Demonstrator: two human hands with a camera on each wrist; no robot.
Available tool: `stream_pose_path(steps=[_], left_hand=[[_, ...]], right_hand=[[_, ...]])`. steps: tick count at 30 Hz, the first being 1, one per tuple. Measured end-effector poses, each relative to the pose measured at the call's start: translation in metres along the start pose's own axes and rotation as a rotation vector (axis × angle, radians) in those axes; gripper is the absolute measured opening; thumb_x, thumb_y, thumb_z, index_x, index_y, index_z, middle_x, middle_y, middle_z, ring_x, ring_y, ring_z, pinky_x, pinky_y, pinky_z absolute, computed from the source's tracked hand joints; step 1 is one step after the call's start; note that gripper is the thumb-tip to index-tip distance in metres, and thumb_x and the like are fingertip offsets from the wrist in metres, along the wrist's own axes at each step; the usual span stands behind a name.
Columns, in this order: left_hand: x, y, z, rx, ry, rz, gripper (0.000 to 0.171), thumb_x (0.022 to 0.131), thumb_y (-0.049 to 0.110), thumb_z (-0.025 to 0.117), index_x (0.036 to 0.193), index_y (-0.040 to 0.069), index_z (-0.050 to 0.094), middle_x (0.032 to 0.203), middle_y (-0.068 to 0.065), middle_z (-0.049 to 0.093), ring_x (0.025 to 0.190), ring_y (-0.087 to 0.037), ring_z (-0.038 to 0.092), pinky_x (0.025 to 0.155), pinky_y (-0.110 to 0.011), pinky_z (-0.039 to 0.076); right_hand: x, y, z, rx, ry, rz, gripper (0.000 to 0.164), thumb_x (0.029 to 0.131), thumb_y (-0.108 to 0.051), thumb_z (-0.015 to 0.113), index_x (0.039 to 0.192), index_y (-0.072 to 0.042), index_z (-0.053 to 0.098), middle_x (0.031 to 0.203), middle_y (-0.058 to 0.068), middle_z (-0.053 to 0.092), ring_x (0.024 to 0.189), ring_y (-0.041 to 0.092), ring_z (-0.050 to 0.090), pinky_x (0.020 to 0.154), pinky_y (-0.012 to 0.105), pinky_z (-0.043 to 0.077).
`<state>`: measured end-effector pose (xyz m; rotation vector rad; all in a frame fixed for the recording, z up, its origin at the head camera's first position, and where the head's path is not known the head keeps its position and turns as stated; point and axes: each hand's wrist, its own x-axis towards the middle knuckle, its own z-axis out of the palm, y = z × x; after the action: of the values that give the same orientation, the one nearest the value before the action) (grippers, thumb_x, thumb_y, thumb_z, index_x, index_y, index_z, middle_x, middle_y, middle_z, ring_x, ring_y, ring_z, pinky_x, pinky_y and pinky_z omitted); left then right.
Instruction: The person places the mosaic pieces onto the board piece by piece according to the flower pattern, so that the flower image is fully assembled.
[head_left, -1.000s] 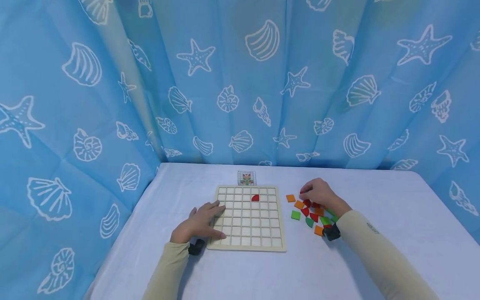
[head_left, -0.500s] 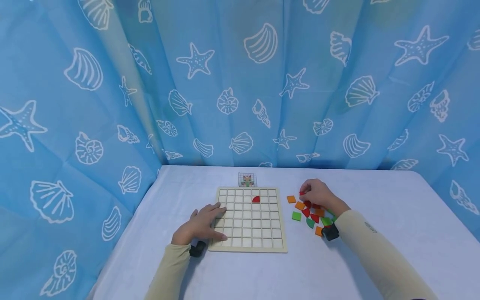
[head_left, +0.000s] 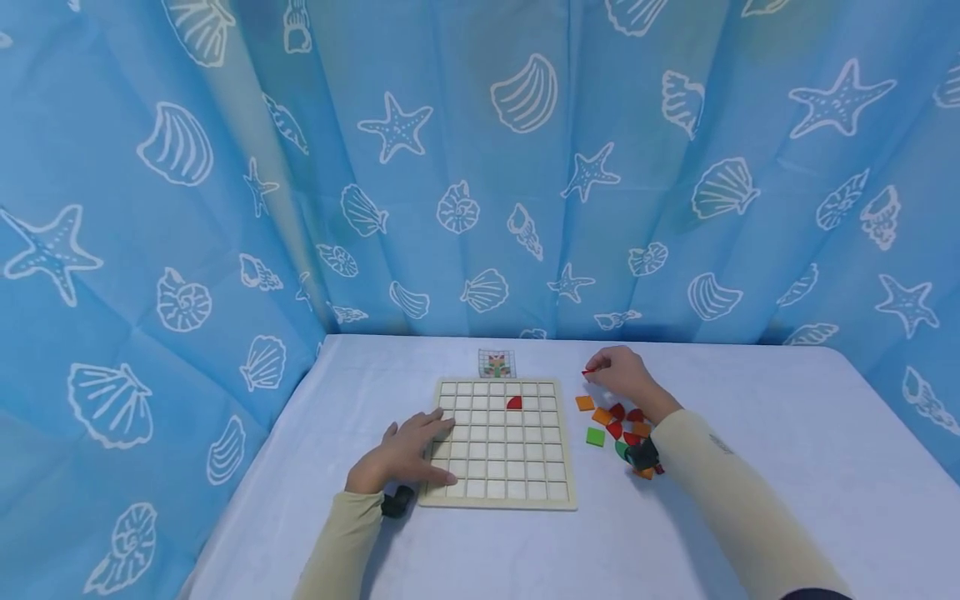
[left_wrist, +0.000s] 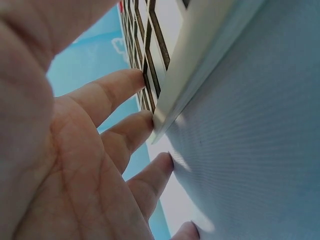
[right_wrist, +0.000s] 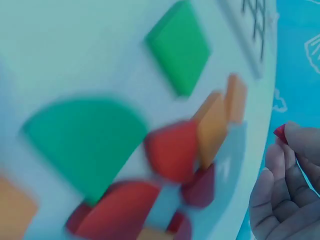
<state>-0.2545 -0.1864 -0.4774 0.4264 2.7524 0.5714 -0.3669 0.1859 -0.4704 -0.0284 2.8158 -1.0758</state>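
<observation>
A cream grid board (head_left: pixel 498 504) with square cells lies on the white table. One red quarter-circle tile (head_left: pixel 514 403) sits in a cell of its upper part. My left hand (head_left: pixel 405 454) rests spread on the board's left edge; the left wrist view shows its fingertips (left_wrist: pixel 134 79) at the frame. Behind the board's right side, my right hand (head_left: pixel 621 372) pinches a small red tile (right_wrist: pixel 280 133) between thumb and fingers, above the far end of the loose tiles. Most of that red tile is hidden by the fingers.
Right of the board lie loose tiles: a light green square (head_left: pixel 596 437), orange squares (head_left: pixel 584 403), several red quarter-circles (head_left: pixel 614 430) and a dark green one (right_wrist: pixel 85 140). A small pattern card (head_left: pixel 497 363) lies behind the board. A blue shell-print curtain (head_left: pixel 480 167) hangs behind the table.
My right hand has lifted away from the pile and moved a little left and back with the red tile pinched. The left hand stays on the board. The head view has shifted slightly.
</observation>
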Motion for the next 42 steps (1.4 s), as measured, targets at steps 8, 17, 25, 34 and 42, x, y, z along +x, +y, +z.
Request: stream_pose_path(steps=[8,17,25,34,42], left_hand=[[0.001,-0.001,0.001,0.008,-0.002,0.003,0.091,0.075,0.048,0.083,0.151,0.020,0.042,0.162,-0.008,0.030,0.149,-0.036,0.025,0.117,-0.068,0.014],[-0.001,-0.001,0.000,0.013,-0.002,0.003,0.090,0.075,0.047,0.083,0.151,0.020,0.043,0.162,-0.009,0.030,0.149,-0.038,0.025,0.116,-0.069,0.014],[0.000,-0.002,-0.001,0.007,0.006,0.006,0.090,0.075,0.048,0.083,0.151,0.020,0.043,0.162,-0.008,0.030,0.149,-0.037,0.025,0.116,-0.069,0.014],[-0.001,-0.003,-0.001,0.004,0.002,-0.005,0.090,0.075,0.048,0.083,0.151,0.021,0.043,0.163,-0.007,0.029,0.150,-0.037,0.025,0.117,-0.068,0.014],[-0.001,-0.001,-0.002,-0.001,-0.005,0.018,0.090,0.076,0.048,0.083,0.151,0.019,0.043,0.162,-0.007,0.030,0.149,-0.037,0.025,0.116,-0.069,0.014]], right_hand=[[0.001,-0.023,0.010,0.138,0.000,-0.013,0.024,0.094,-0.023,0.069,0.110,-0.006,0.068,0.112,0.014,0.069,0.096,0.029,0.061,0.082,0.033,0.054],[0.000,-0.042,0.026,0.249,-0.065,0.053,0.024,0.094,-0.021,0.068,0.114,-0.008,0.068,0.120,0.012,0.066,0.102,0.028,0.058,0.087,0.035,0.055],[0.002,-0.052,0.041,0.251,-0.046,-0.019,0.020,0.092,-0.022,0.070,0.106,-0.008,0.071,0.111,0.011,0.070,0.098,0.024,0.063,0.086,0.036,0.055],[-0.005,-0.067,0.065,0.273,-0.057,-0.104,0.013,0.089,-0.015,0.074,0.096,-0.005,0.072,0.097,0.010,0.071,0.090,0.022,0.065,0.079,0.034,0.054],[-0.010,-0.075,0.083,0.320,-0.128,-0.124,0.010,0.089,-0.016,0.073,0.094,-0.007,0.074,0.096,0.008,0.072,0.087,0.019,0.065,0.074,0.032,0.054]])
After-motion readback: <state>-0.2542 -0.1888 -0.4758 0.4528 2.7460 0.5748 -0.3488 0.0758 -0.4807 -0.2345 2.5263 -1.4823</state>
